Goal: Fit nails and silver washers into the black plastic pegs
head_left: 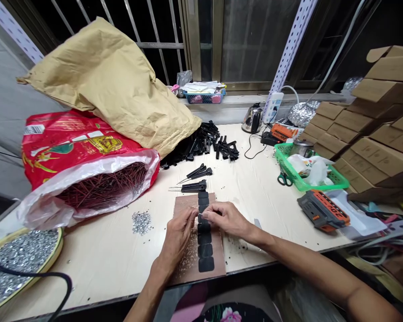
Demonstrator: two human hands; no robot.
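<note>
My left hand (182, 230) and my right hand (227, 218) meet over a brown board (184, 202), fingers pinched close together. Between the fingertips is something small and pale that I cannot make out. Beneath them a column of black rounded-square pads (206, 250) runs down the board, partly covered by my fingers. Tiny pale bits are scattered over the board's left side. Just beyond the board lie several black plastic pieces with thin metal rods (194, 185). A small heap of silvery washer-like parts (141, 222) sits left of my left hand.
A red sack (87, 134) of dark thin rods and a yellow tub (58, 243) of silvery parts stand left. Black pieces (204, 138) spill below a tan sack (121, 76). To the right are scissors (284, 178), a green basket (300, 182), a battery (324, 210) and cartons (379, 156).
</note>
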